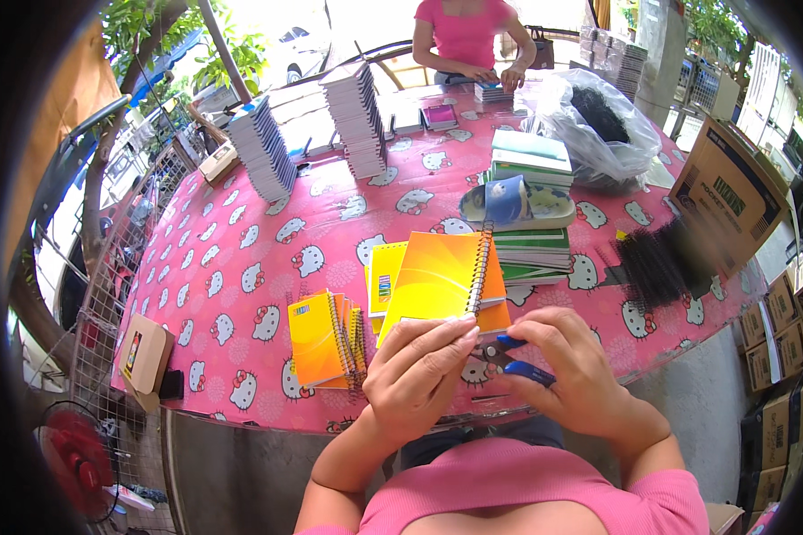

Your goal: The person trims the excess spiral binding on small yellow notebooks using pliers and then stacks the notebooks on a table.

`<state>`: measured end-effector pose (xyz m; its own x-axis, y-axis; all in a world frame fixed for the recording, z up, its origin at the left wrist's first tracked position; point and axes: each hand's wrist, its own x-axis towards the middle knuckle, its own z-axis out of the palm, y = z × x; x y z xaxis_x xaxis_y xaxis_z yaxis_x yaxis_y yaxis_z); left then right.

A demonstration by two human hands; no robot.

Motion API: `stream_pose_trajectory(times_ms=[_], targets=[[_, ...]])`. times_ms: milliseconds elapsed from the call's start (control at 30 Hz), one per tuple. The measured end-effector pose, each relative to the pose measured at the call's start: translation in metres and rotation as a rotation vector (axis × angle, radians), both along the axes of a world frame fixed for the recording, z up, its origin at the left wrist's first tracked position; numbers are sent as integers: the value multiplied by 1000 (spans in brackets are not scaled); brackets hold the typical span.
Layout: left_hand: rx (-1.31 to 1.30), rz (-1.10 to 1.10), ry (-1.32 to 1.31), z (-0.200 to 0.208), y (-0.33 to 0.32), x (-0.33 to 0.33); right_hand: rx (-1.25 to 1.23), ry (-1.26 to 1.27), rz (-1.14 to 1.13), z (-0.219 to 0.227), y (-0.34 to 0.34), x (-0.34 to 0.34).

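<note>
My left hand [424,370] grips the lower edge of a yellow-orange spiral notebook [433,276], tilted up with its black coil [480,272] on the right side. In my right hand [558,361] is a pair of pliers [528,371] with blue handles, the fingers around them. Their dark jaws are beside my left fingertips, close to the coil's lower end; whether they touch the wire I cannot tell. Behind the held notebook lie more yellow notebooks [384,275]. A small pile of yellow-orange spiral notebooks [315,339] rests left of my left hand.
A blue patterned slipper [509,201] lies on green notebooks [531,245]. Loose black coils [656,267] spread before a carton [732,192]. Tall notebook stacks [352,120] and a plastic bag [598,125] stand farther back. Across the pink table [268,236], a person [464,40] handles a small stack.
</note>
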<state>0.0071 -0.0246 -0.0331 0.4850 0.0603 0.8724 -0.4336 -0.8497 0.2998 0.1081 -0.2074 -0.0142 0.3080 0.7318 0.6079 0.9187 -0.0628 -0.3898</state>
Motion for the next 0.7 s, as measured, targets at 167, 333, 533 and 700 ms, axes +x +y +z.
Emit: stream_pose_trajectory(times_ms=[167,333,533,700], targets=[[2,-2,27,-7,0,-3,-108,777,209,-7,4,9],[2,-27,55,-8,-1,-1,-31,240,119,-4,2,8],[88,-31,-12,-9,4,-1,-281,1604,599,-31,4,31],[-593,497,-423,-12,39,-18,-79,637,155,-52,-24,22]])
